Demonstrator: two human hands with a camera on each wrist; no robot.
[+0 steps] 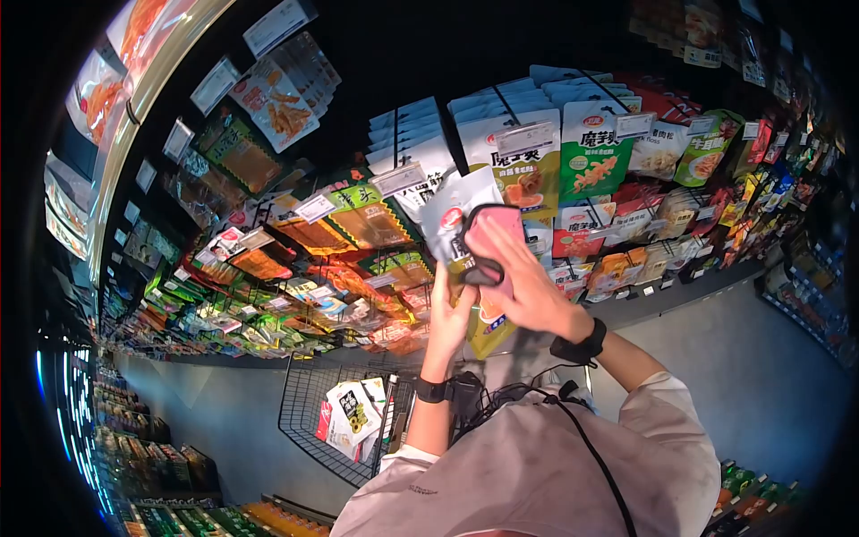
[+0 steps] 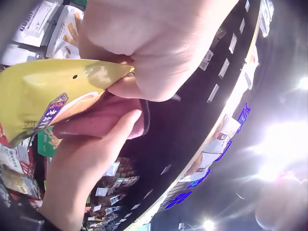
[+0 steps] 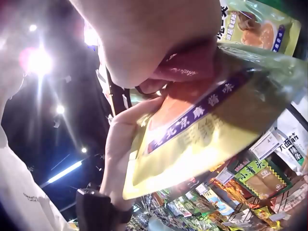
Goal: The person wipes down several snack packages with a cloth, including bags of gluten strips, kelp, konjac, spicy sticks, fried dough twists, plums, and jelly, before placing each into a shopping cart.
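"Where is the packet being now?"

"It is hanging between the two hands, in front of the shelf of hanging snack bags, and well apart from the wire cart. The left hand is pinching its side edge, with the thumb curling over. The right hand is lying over the packet's front, and its thumb and fingers seem to be clamping a pink piece with dark rim. How its hidden fingertips are pressing, I cannot tell."

"And which way is it pointing?"

"In the head view, the silvery top is pointing up toward the shelf, leaning a little to the left, and the yellow bottom is pointing down toward the person's body. So the long axis is running steeply, nearly upright, and the printed face is looking toward the wearer."

"How will it be handling, in your opinion?"

"I am judging it as light and soft, because the film is bending and bulging. The surface is shining, so it is perhaps being slippery under flat fingers. It is not looking very fragile, but hard squeezing in the middle could be pressing the contents. For me, the flat side edge or the top seal is offering the safer hold."
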